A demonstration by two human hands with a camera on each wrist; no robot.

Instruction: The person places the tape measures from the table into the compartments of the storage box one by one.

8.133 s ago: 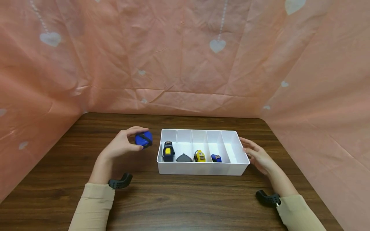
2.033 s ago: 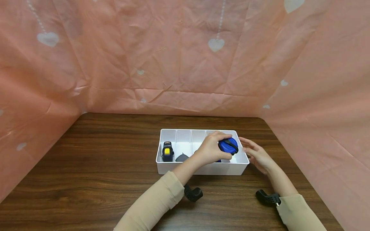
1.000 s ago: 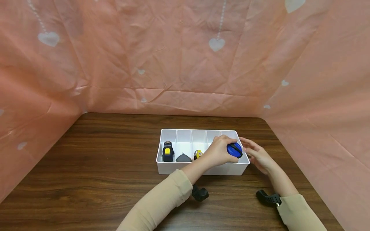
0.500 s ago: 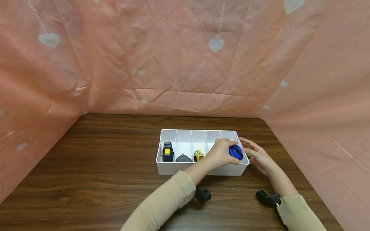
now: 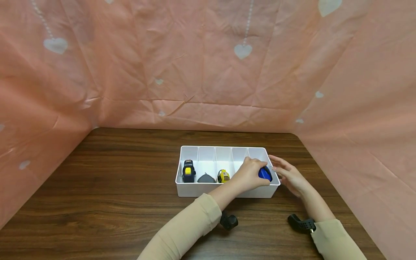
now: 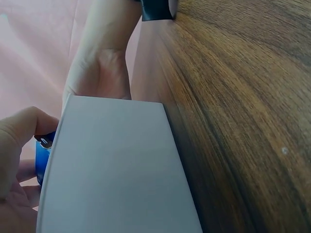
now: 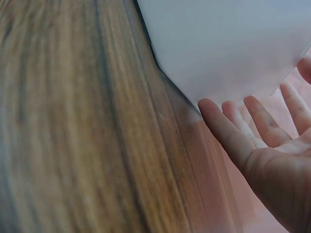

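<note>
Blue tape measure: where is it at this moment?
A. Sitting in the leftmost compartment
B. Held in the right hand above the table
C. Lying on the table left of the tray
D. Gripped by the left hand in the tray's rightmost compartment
D. The left hand grips the blue tape measure low inside the rightmost compartment of the white tray, while the right hand rests open against the tray's right wall.

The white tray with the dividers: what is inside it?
The white tray holds a black-and-yellow tape measure, a grey one, a yellow one and a blue one gripped by the left hand, which hides the compartment beneath.
</note>
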